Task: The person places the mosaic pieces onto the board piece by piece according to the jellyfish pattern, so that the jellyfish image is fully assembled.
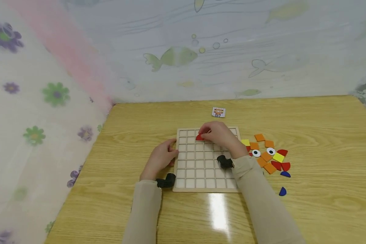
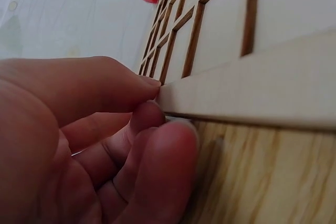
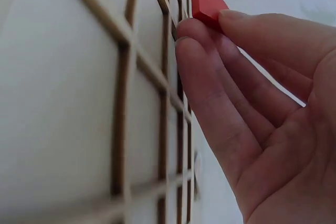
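My right hand [image 1: 221, 135] pinches a red quarter-circle piece [image 3: 209, 2] between thumb and fingers, over the upper rows of a wooden grid board [image 1: 190, 174]. In the head view the red piece [image 1: 199, 137] overlaps the squares near the board's far edge. My left hand [image 1: 161, 156] grips the board's left edge, its fingertips [image 2: 149, 85] right at the pale rim [image 2: 247, 95] and the other fingers curled below. The board's squares that show hold no pieces; part of its right side is hidden by the right hand and forearm.
Right of the board lie several orange squares [image 1: 270, 168], yellow and red pieces [image 1: 285, 166], two eye discs [image 1: 270, 151] and blue half-rounds [image 1: 282, 191]. A small patterned card [image 1: 218, 112] lies beyond the board. Patterned walls [image 1: 177, 34] border the table's back and left.
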The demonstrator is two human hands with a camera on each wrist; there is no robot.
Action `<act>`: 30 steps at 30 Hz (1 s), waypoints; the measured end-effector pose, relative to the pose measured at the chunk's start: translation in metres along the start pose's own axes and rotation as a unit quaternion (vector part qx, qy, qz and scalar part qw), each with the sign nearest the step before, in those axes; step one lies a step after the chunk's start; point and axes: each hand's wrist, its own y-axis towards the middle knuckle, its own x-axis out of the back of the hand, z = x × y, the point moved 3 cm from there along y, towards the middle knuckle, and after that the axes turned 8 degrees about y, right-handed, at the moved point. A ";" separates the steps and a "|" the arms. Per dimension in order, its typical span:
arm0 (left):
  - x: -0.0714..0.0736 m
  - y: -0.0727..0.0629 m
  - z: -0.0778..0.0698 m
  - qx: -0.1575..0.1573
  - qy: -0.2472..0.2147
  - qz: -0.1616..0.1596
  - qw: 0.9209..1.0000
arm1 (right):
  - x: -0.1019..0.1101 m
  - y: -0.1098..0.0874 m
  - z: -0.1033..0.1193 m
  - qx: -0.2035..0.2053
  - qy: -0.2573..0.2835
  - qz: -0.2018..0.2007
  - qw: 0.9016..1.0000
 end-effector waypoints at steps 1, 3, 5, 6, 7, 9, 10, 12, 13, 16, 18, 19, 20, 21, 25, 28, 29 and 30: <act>-0.001 0.000 0.000 0.000 -0.001 0.000 1.000 | -0.002 0.001 0.001 -0.001 -0.001 0.002 1.000; -0.002 0.001 0.000 -0.003 0.000 0.001 1.000 | -0.005 0.003 0.004 0.000 -0.003 0.006 1.000; -0.002 0.001 0.000 -0.005 0.000 0.003 1.000 | -0.009 0.004 0.007 0.002 -0.015 0.009 1.000; -0.003 0.001 0.000 -0.005 0.000 0.003 1.000 | -0.010 0.005 0.008 0.005 -0.020 0.010 1.000; -0.003 0.001 -0.001 -0.005 0.001 0.003 1.000 | -0.011 0.005 0.010 0.008 -0.026 0.010 1.000; -0.003 0.001 -0.001 -0.006 0.001 0.002 1.000 | -0.014 0.006 0.012 0.010 -0.035 0.009 0.999; -0.002 0.001 -0.001 -0.004 0.000 0.002 1.000 | -0.015 0.007 0.012 0.013 -0.040 0.009 0.999; -0.002 0.001 -0.001 -0.004 -0.001 0.000 1.000 | -0.017 0.008 0.013 0.015 -0.044 0.007 0.999; -0.002 0.001 -0.001 -0.004 0.001 -0.001 1.000 | -0.018 0.008 0.013 0.017 -0.046 0.007 0.999; -0.002 0.001 0.000 -0.005 0.004 -0.003 1.000 | -0.022 0.010 0.015 0.022 -0.055 0.005 0.998; -0.001 0.001 0.000 -0.007 0.008 -0.004 1.000 | -0.025 0.011 0.017 0.024 -0.059 0.006 0.998; -0.001 0.001 0.000 -0.007 0.010 -0.004 1.000 | -0.026 0.012 0.017 0.024 -0.061 0.006 0.998; -0.001 0.001 0.000 -0.007 0.012 -0.004 1.000 | -0.027 0.012 0.017 0.023 -0.064 0.005 0.998; 0.000 0.000 0.000 -0.007 0.013 -0.005 1.000 | -0.028 0.013 0.017 0.023 -0.067 0.003 0.997; 0.001 0.000 0.000 -0.006 0.012 -0.006 1.000 | -0.029 0.014 0.018 0.029 -0.074 0.003 0.997; 0.001 0.000 0.000 -0.004 0.006 -0.003 1.000 | -0.029 0.014 0.019 0.034 -0.077 0.005 0.996; 0.001 0.000 0.000 -0.005 0.004 -0.002 1.000 | -0.029 0.014 0.019 0.035 -0.077 0.005 0.996; 0.001 0.001 0.001 -0.004 0.004 -0.002 1.000 | -0.029 0.015 0.019 0.035 -0.078 0.006 0.996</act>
